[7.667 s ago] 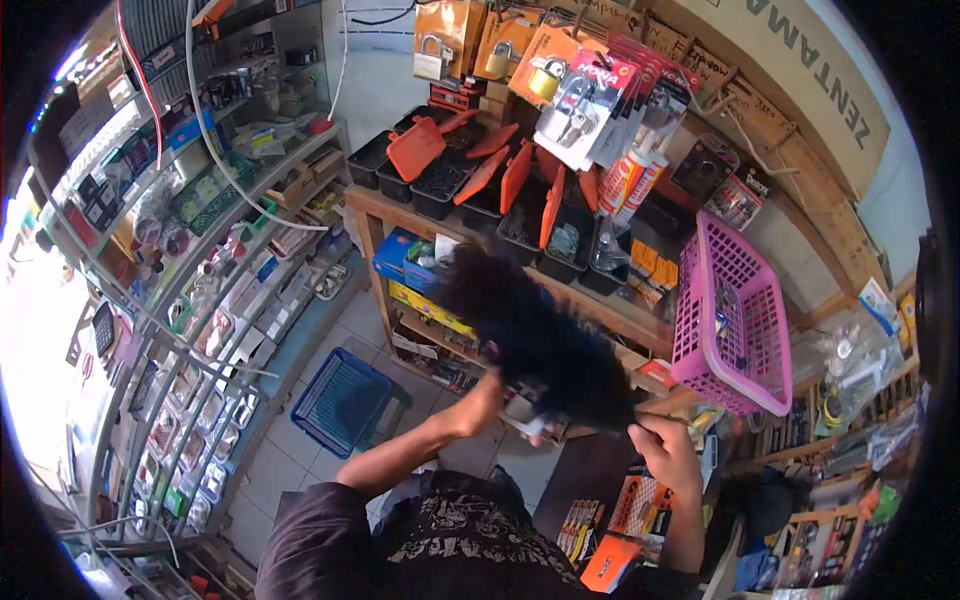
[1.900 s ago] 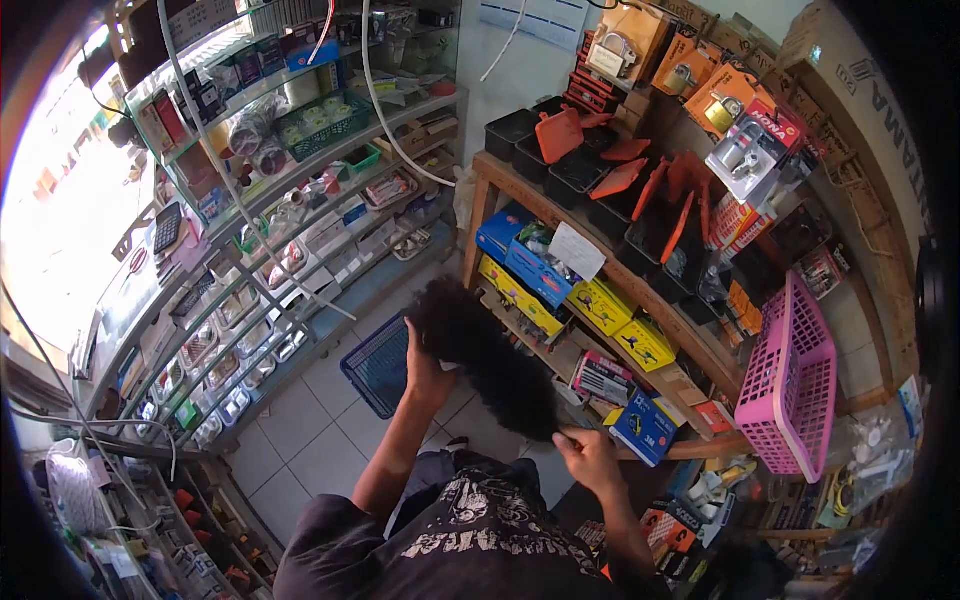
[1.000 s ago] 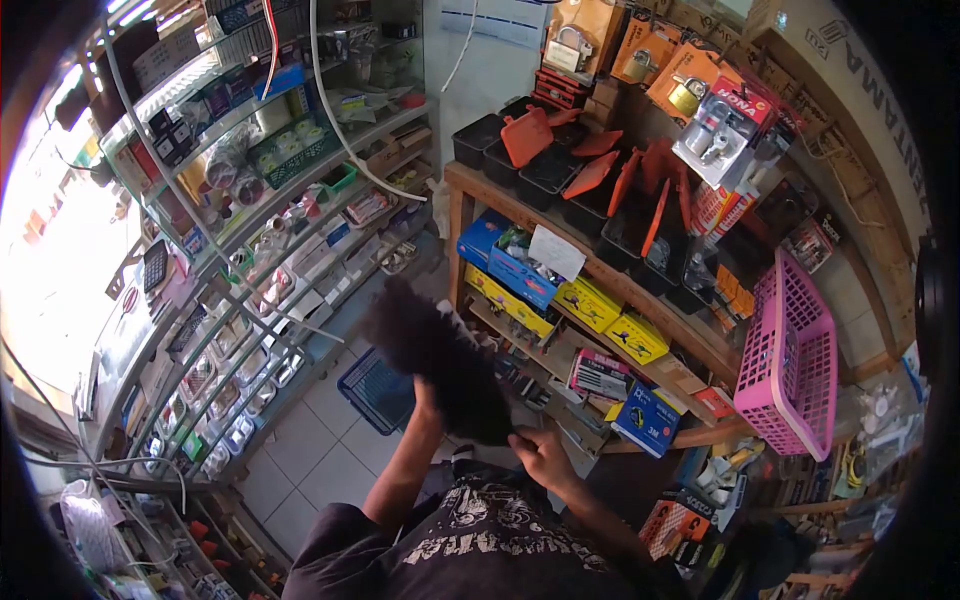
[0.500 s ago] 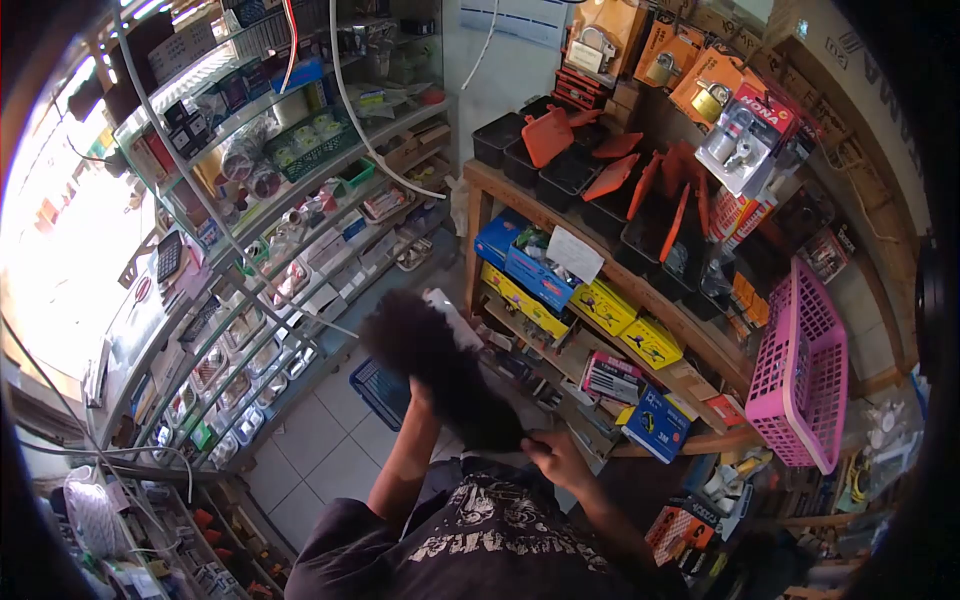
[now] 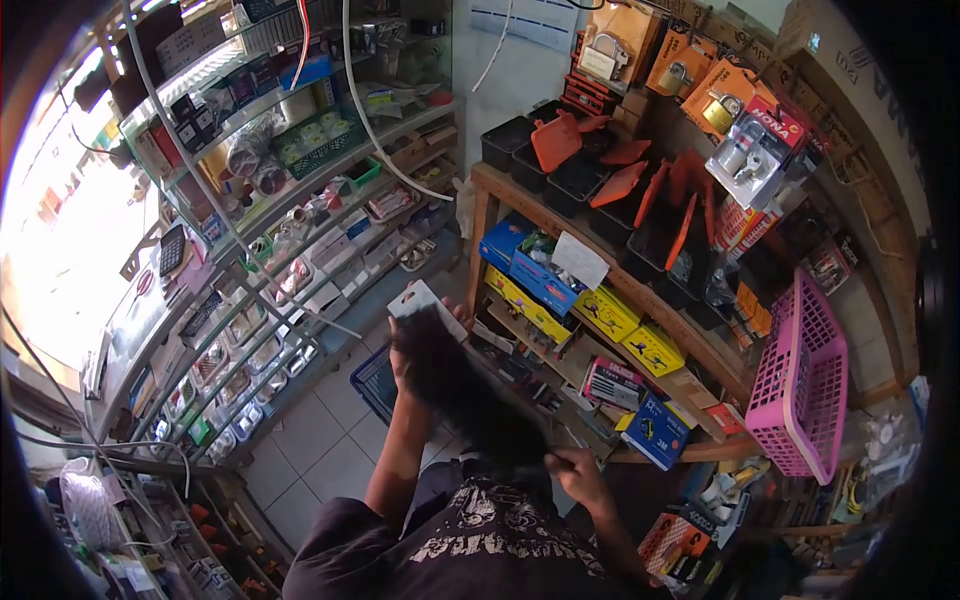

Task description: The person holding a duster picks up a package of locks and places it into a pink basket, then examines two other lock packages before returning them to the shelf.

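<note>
My left hand (image 5: 402, 365) is closed around a pack whose white card (image 5: 422, 300) has a hanging slot at its top. Fingertips show on the card's far edge. Across the pack's lower part lies a long dark fuzzy duster (image 5: 475, 395), blurred along its side. My right hand (image 5: 578, 480) is closed at the duster's near end, close to my shirt. The grip itself is partly hidden, and the dark mass covers most of what the pack holds.
A wooden shelf holds black bins with orange lids (image 5: 615, 185) and yellow boxes (image 5: 600, 315). At the right hangs a pink basket (image 5: 790, 400). Glass shelves with small goods (image 5: 300, 270) stand at the left. A blue basket (image 5: 375, 385) sits on the tiled floor (image 5: 315, 430).
The duster's fuzzy end has come down from the pack's top toward me, uncovering the white card and my left hand's fingers. My right hand has shifted slightly right and down.
</note>
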{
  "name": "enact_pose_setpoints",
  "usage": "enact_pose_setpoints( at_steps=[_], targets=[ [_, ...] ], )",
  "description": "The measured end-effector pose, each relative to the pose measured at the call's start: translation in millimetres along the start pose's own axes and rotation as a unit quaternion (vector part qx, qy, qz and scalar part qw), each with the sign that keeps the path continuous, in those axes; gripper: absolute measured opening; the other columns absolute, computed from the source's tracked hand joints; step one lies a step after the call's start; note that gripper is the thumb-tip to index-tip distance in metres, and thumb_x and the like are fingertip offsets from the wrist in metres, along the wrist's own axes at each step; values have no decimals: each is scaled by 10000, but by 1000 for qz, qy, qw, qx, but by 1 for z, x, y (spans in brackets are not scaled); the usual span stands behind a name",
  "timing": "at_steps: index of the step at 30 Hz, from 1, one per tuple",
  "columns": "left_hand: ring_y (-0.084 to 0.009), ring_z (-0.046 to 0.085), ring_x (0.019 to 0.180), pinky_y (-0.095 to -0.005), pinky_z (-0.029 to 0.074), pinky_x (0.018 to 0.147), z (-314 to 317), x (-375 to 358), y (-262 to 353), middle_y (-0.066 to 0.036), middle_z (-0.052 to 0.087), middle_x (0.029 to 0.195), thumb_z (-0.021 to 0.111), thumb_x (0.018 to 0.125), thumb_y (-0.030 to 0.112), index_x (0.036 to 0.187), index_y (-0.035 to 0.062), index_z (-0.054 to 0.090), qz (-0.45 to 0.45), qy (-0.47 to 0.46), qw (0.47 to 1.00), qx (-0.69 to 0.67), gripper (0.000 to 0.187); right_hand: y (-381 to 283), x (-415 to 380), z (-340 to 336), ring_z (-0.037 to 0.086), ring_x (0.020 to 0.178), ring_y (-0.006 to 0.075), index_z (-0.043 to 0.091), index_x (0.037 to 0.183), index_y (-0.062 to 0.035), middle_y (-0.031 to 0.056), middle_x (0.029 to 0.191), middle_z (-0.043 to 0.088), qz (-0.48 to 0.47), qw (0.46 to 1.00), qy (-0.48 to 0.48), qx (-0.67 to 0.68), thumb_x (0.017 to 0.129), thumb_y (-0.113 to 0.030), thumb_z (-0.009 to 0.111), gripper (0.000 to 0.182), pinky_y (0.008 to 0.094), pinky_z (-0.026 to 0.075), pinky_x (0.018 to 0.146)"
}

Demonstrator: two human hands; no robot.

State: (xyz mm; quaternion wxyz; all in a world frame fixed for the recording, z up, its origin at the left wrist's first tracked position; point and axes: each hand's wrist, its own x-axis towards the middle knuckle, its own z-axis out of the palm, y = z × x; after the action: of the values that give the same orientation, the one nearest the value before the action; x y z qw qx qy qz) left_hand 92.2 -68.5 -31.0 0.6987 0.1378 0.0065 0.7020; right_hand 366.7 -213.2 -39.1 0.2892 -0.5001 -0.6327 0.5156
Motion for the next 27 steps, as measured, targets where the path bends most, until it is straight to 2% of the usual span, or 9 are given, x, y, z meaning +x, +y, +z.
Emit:
enact_pose_setpoints(
  at_steps=[1,8,9,12,20,21,25,26,27],
  targets=[
    [-349,519,1195,-516,392,1048,9,0,3,-160,524,1306,336,995,530,1450,194,355,-17,132,991,23,566,1,-1,-1,361,570,57,513,694,-5,-19,579,412,26,999,41,8,932,-162,586,295,282,304,520],
    [-342,469,1251,-480,332,1093,3,2,1,-167,507,1350,325,998,521,1401,98,414,-3,124,992,24,591,7,-11,-2,369,554,36,478,639,-43,-42,562,407,58,994,78,52,934,-138,563,322,258,289,500],
    [-353,474,1243,-491,338,1086,3,6,-7,-175,508,1344,342,993,524,1395,87,416,111,34,956,270,599,5,-13,-4,369,554,36,478,639,-43,-42,562,407,59,994,78,52,934,-138,563,322,258,289,500],
    [-351,475,1241,-497,332,1089,6,-3,0,-168,516,1333,344,1007,479,1379,87,431,-42,77,995,-40,548,0,-10,-8,368,549,41,478,638,-37,-37,552,397,69,996,-8,49,932,-141,566,324,261,288,499],
    [-309,404,1332,-460,299,1124,29,-14,-18,-135,458,1421,304,1021,461,1419,98,399,-38,63,992,107,547,3,-1,-3,368,564,77,510,698,19,-13,571,425,29,994,107,7,919,-176,600,309,304,306,519],
    [-299,395,1339,-445,284,1135,20,-12,-20,-133,444,1435,305,1022,444,1439,103,373,45,-8,883,467,543,0,-2,-4,368,564,77,510,698,19,-13,571,425,30,994,107,7,919,-176,600,309,304,306,519],
    [-293,395,1341,-429,285,1132,6,-25,-24,-82,467,1427,355,1018,383,1419,102,409,27,-10,757,652,492,-5,-3,-7,385,565,76,527,685,18,-8,575,451,68,996,47,18,922,-165,599,308,296,304,512],
    [-293,395,1341,-429,285,1132,7,-22,-23,-82,467,1427,355,1018,383,1419,102,409,27,-11,757,653,492,-4,-3,-6,394,566,76,534,680,17,-6,578,462,40,994,101,-2,924,-172,602,316,290,308,513],
    [-287,406,1333,-427,297,1126,12,-18,-21,-75,485,1411,372,1013,369,1402,110,434,-11,32,937,347,471,-4,-4,-6,394,566,76,534,680,17,-6,578,462,41,994,101,-1,924,-172,602,316,290,308,513]
  ],
)
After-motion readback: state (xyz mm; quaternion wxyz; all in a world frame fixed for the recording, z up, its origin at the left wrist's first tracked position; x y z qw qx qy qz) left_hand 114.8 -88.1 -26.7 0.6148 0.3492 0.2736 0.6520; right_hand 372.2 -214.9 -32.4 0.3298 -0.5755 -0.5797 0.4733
